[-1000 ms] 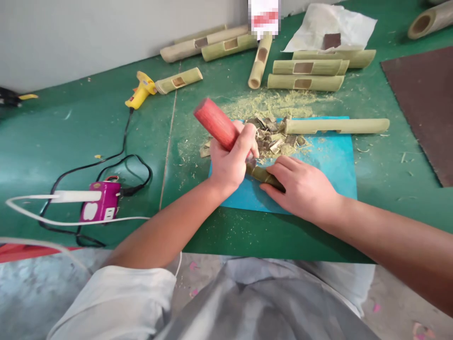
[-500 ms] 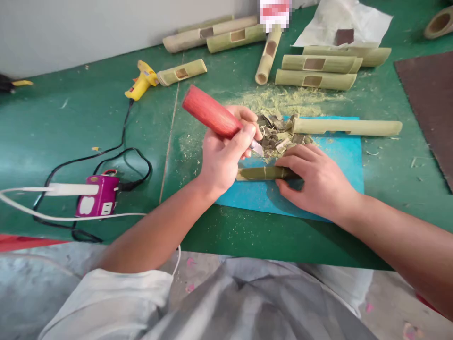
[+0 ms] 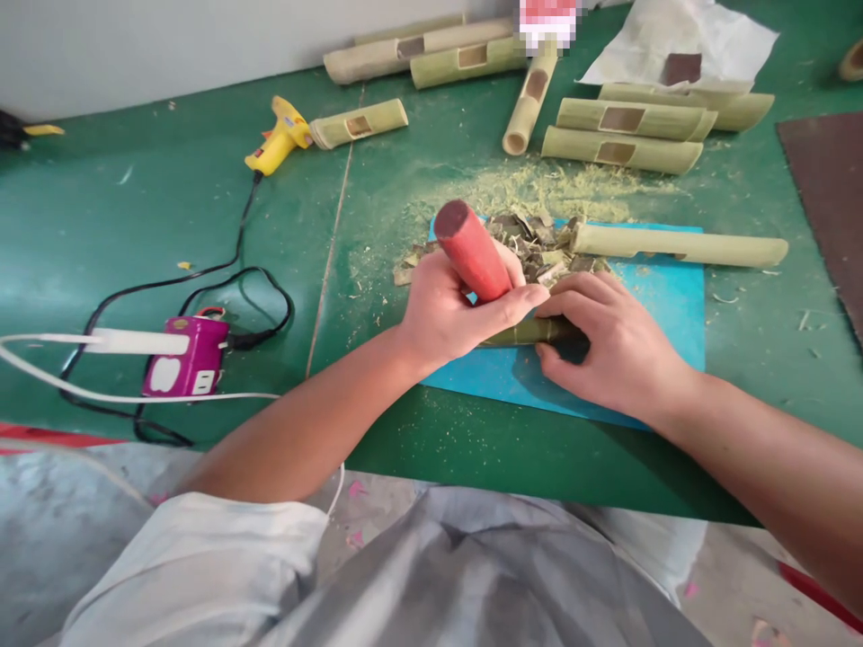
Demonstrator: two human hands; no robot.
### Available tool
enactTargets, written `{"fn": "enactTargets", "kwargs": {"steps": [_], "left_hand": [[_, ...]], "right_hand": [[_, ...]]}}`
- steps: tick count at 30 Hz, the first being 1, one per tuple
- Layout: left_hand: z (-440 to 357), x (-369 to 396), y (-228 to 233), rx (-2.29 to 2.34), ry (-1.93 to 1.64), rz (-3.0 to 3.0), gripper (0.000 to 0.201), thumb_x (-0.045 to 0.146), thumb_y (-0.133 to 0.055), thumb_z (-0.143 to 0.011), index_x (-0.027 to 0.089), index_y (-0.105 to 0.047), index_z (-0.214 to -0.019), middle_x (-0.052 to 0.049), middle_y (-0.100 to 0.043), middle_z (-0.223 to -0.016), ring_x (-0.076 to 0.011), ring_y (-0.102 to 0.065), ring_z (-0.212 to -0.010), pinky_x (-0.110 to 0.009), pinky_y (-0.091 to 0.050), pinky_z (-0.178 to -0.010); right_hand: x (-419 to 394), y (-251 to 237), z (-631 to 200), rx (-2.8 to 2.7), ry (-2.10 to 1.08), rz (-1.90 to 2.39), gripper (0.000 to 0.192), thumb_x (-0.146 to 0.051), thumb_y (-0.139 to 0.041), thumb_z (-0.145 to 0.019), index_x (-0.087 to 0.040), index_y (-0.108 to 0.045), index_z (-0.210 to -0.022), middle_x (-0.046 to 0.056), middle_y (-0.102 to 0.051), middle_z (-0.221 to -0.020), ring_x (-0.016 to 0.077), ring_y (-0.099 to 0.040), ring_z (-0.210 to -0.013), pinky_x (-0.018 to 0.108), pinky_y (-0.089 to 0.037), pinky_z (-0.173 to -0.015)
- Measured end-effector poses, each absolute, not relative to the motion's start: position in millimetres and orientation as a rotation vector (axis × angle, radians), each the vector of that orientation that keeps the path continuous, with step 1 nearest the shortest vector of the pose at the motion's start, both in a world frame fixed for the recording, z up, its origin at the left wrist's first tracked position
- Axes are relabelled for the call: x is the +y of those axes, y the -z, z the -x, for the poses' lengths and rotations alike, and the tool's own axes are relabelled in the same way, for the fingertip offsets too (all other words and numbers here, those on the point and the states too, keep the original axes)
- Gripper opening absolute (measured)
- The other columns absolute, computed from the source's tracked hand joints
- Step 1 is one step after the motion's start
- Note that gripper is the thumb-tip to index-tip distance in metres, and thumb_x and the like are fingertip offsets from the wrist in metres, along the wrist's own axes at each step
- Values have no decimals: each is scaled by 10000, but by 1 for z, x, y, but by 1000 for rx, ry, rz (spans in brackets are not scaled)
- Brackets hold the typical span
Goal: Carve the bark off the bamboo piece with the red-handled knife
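Observation:
My left hand (image 3: 449, 310) is closed around the thick red handle of a carving knife (image 3: 475, 252), held steeply with its butt end up. The blade is hidden behind my fingers, over a dark green bamboo piece (image 3: 512, 334). My right hand (image 3: 607, 346) grips that bamboo piece at its right end, thumb on the near side and fingers on the far side. The bamboo lies on a blue sheet (image 3: 661, 355). Just beyond my hands is a heap of bamboo chips (image 3: 529, 241), with a pale bamboo tube (image 3: 680, 244) lying to its right.
Several cut bamboo tubes (image 3: 624, 153) lie at the back of the green table (image 3: 256, 243). A yellow glue gun (image 3: 280, 139) stands at the back left, its black cord running to a purple power block (image 3: 185, 355). White paper (image 3: 680, 40) and a brown mat (image 3: 826, 180) are at the right.
My left hand has turned the knife more upright and brought it right and down over the bamboo piece, close to my right hand. The right hand keeps its grip. The view has shifted slightly.

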State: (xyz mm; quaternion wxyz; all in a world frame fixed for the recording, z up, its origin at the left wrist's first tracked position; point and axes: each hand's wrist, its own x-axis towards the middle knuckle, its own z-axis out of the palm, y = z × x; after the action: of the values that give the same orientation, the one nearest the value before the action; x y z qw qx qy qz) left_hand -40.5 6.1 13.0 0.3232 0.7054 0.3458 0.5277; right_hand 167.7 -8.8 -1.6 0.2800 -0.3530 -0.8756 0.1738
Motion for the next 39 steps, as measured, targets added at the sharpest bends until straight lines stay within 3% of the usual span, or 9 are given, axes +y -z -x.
{"fn": "enactTargets", "kwargs": {"steps": [10, 17, 21, 31, 39], "left_hand": [[44, 6, -9, 894, -1381, -1927, 272, 367, -798, -865, 191, -653, -716, 17, -678, -691, -99, -639, -635, -258, -535, -614], [41, 5, -7, 868, -1429, -1893, 375, 443, -820, -838, 185, -609, -664, 22, -650, -648, -100, -633, -606, -261, -532, -582], [39, 5, -6, 827, -1537, -1926, 304, 419, -767, -893, 197, -638, -732, 22, -666, -680, -94, -645, -620, -252, -542, -591], [44, 5, -5, 752, -1464, -2050, 322, 445, -866, -790, 187, -677, -825, 5, -715, -757, -104, -686, -689, -235, -575, -672], [48, 13, -5, 810, -1384, -2165, 535, 622, -813, -772, 198, -530, -610, 22, -594, -600, -117, -598, -583, -291, -500, -567]], "right_hand": [[-10, 2, -166, -2356, -421, 961, 157, -206, -647, -797, -150, -674, -941, 155, -704, -991, 302, -642, -898, 467, -550, -802], [-8, 4, -167, -2357, -441, 923, 173, -298, -663, -909, -157, -679, -1008, 137, -699, -984, 284, -632, -892, 445, -544, -786], [-8, 3, -166, -2369, -448, 888, 163, -284, -648, -934, -156, -689, -1027, 111, -693, -930, 262, -612, -858, 422, -521, -762], [-7, 0, -167, -2420, -437, 960, 221, -321, -596, -977, -158, -743, -1007, 123, -718, -960, 258, -580, -851, 445, -490, -781], [-16, -3, -154, -2430, -229, 1065, 111, -261, -575, -896, -199, -666, -889, 128, -681, -905, 284, -564, -860, 441, -479, -758]]}}
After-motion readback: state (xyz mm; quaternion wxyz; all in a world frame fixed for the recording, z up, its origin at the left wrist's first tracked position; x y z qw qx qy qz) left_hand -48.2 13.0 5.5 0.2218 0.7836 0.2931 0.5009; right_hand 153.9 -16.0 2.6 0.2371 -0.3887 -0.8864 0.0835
